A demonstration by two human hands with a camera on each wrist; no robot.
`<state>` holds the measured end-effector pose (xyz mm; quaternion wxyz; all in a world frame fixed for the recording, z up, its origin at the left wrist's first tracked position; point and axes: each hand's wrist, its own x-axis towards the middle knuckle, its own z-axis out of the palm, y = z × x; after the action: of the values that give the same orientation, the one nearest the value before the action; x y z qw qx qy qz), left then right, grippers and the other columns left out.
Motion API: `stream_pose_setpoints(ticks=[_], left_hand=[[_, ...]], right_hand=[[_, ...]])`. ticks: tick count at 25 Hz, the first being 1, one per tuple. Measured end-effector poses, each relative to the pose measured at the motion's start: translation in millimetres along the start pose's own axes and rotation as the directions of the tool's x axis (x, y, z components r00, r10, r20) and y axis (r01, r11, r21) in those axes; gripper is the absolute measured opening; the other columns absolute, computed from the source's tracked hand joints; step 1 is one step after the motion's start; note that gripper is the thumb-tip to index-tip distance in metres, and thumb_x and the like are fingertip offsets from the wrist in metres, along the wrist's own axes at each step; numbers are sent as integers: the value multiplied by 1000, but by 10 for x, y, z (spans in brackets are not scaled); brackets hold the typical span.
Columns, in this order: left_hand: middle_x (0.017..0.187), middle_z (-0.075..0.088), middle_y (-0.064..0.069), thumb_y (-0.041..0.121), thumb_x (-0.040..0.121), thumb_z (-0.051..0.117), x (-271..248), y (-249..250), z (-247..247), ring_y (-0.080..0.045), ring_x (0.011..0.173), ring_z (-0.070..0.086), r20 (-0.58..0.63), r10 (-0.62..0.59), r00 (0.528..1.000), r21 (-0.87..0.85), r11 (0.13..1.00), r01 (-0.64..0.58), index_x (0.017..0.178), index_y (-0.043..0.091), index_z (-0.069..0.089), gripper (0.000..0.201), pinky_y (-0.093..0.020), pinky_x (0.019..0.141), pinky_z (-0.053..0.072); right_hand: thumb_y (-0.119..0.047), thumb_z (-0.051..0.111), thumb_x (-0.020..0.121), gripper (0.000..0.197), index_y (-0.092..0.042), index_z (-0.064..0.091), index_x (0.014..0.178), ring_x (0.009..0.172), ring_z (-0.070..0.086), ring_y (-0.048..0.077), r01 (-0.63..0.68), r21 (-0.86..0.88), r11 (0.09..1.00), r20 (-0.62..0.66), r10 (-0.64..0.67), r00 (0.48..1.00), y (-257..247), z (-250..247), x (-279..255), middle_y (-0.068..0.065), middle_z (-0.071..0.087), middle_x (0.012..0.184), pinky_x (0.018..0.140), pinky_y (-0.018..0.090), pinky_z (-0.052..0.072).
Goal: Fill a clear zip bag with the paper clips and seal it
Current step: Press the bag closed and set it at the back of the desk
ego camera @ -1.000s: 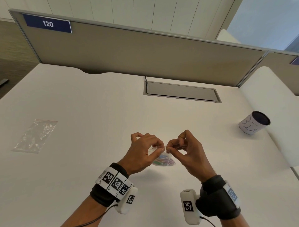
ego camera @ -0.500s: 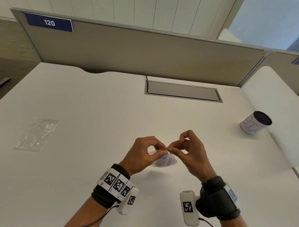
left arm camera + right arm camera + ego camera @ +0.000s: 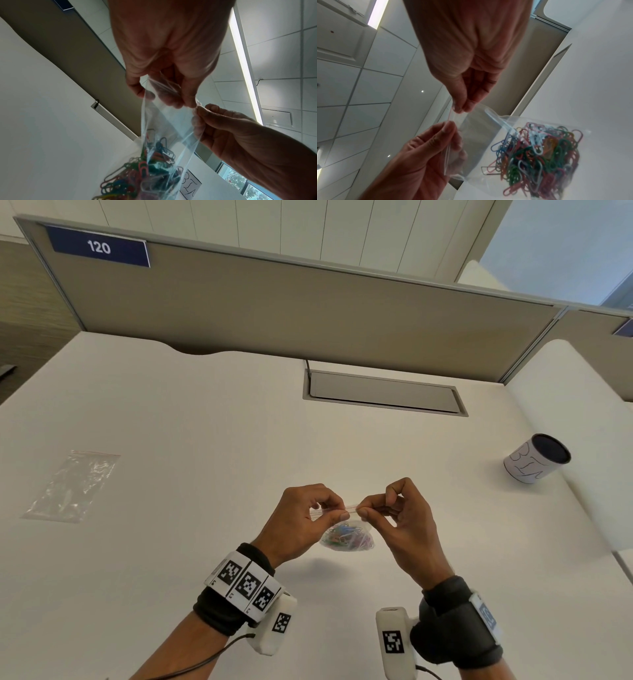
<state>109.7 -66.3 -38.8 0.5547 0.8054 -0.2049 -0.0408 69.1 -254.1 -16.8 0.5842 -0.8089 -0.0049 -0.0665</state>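
Note:
A small clear zip bag [image 3: 346,534] hangs above the white desk [image 3: 191,440] with a heap of coloured paper clips [image 3: 346,540] in its bottom. My left hand [image 3: 308,517] pinches the bag's top strip between thumb and fingers. My right hand [image 3: 387,510] pinches the same strip just to the right, fingertips almost touching the left ones. The left wrist view shows the bag [image 3: 164,135] hanging down from both pinches with the clips [image 3: 142,174] below. The right wrist view shows the red zip line [image 3: 449,116] between the two hands and the clips [image 3: 539,155] at the bag's far end.
Flat on the desk at the far left lies a spare clear bag [image 3: 73,486]. A white cup with a dark inside [image 3: 536,458] stands at the right near the desk's edge. A grey cable hatch [image 3: 383,392] is set into the desk ahead, below the partition wall [image 3: 308,313].
Both hands have stayed on the bag's top strip. The pinching fingertips closed together, then spread slightly along the strip, and the bag now hangs a little lower with the clips more visible.

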Motion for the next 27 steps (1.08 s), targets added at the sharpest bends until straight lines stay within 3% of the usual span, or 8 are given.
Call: stream_pose_setpoints(ticks=[4,8,12,16,21,27], left_hand=[[78,72,8,24,78,77,-7,-9,-27,-5,75,63,-13,-45,999,-22,999,45,81,17,74,9,-12,69,46],[79,74,4,20,78,77,-34,-29,-75,-9,76,67,-4,-86,996,-85,993,86,81,15,74,7,-18,74,53],[75,71,7,17,80,75,-38,-21,-71,-6,72,63,2,-73,997,-49,996,73,78,15,73,4,-11,69,47],[78,71,5,18,80,75,-43,-11,-89,-1,71,60,-3,-40,999,-32,999,40,81,14,74,4,-12,67,46],[78,70,8,19,79,75,-60,34,-108,0,73,62,29,-32,999,-26,999,33,83,12,74,8,-10,67,47],[77,71,12,21,78,77,-66,38,-123,2,74,65,27,-61,998,-33,998,62,86,15,75,10,-14,69,50]], right_hand=[[0,70,81,31,-6,39,81,77,70,20,10,-9,1000,-26,-10,1000,32,13,-4,9,73,79,75,25,57],[2,70,81,34,-10,38,78,77,70,21,-1,32,999,-36,2,999,12,-33,4,12,73,81,75,26,58],[1,70,81,35,-13,38,77,76,70,21,-1,26,1000,-26,2,1000,16,-21,-4,12,73,80,73,25,57],[-2,72,80,32,-14,42,84,79,68,24,4,17,1000,25,-5,1000,2,-21,-9,9,71,82,73,32,57],[-11,76,78,32,-14,46,88,76,67,19,18,-69,997,89,-12,996,-6,7,6,-2,74,85,63,28,46],[-6,71,81,35,-14,38,84,78,65,20,11,-57,998,65,-7,998,1,53,2,4,73,82,71,20,51]])
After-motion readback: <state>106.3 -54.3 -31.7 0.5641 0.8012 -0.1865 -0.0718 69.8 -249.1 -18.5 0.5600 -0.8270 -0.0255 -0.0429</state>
